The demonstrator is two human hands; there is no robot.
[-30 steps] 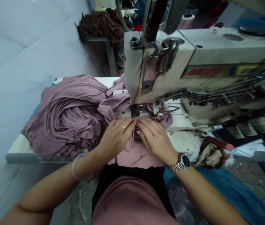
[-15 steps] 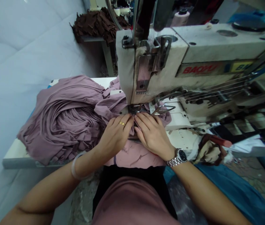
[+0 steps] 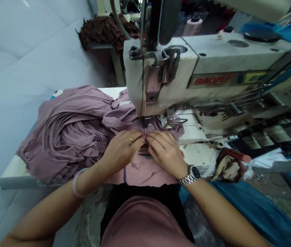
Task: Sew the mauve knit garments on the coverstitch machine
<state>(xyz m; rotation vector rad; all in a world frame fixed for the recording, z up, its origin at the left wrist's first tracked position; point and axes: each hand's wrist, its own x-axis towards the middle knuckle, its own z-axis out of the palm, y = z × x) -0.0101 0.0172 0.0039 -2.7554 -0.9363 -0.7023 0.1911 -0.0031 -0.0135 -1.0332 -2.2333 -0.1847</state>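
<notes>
The mauve fabric piece (image 3: 145,169) is laid under the presser foot (image 3: 145,122) near the tabletop's (image 3: 9,171) front edge, pressed flat by the open left hand (image 3: 121,151) and right hand (image 3: 166,152). A stretch before the foot is judged unsewn; a mauve heap (image 3: 68,133) is piled toward the left edge.

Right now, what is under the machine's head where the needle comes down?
A fold of mauve fabric lies under the presser foot, with the left hand and right hand pressing it just in front. The needle plate and seam are hidden by the fabric and both hands.
</notes>
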